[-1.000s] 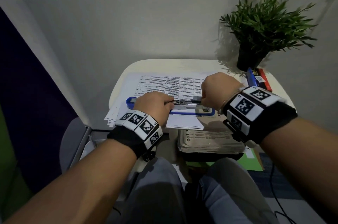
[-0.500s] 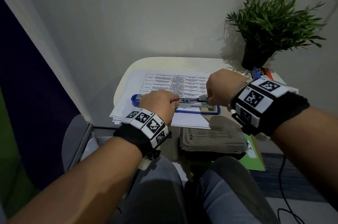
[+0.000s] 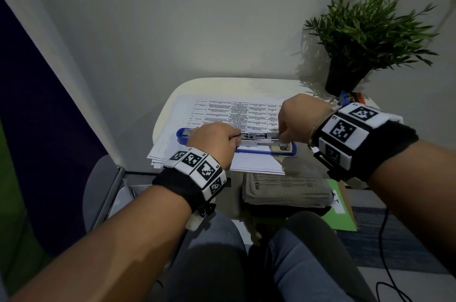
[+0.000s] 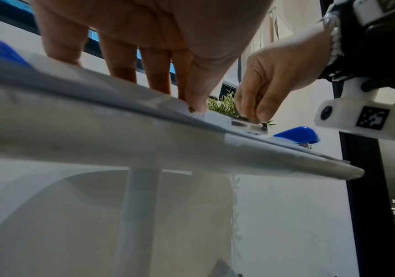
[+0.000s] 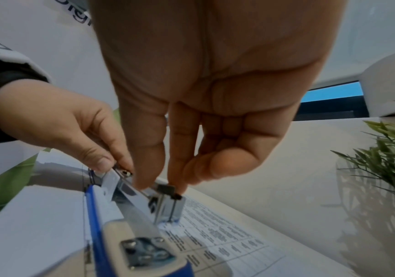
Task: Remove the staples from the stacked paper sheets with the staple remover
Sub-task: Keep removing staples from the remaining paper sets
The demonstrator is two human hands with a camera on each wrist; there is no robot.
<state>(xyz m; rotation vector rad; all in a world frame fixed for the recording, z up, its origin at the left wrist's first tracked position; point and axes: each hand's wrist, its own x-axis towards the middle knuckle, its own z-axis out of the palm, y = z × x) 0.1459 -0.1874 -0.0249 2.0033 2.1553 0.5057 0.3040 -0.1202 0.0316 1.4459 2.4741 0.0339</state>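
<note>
Our left hand (image 3: 212,139) gripping the middle of an opened blue stapler (image 3: 269,148), our right hand (image 3: 298,116) pinching its metal rail, the stapler lying across our stacked paper sheets (image 3: 222,111) on the pale counter (image 3: 246,87), potted plant (image 3: 365,37) at the far right corner, folded newspapers (image 3: 286,189) below the counter's near edge

Glossy blue plastic on the stapler (image 3: 261,147) at centre frame, bright smooth metal along its rail (image 3: 256,134). Matt white printed paper in the sheets (image 3: 256,164) beneath, over a smooth cream tabletop (image 3: 217,87). Black cloth and matt white plastic on the wristband (image 3: 392,146) at right.
</note>
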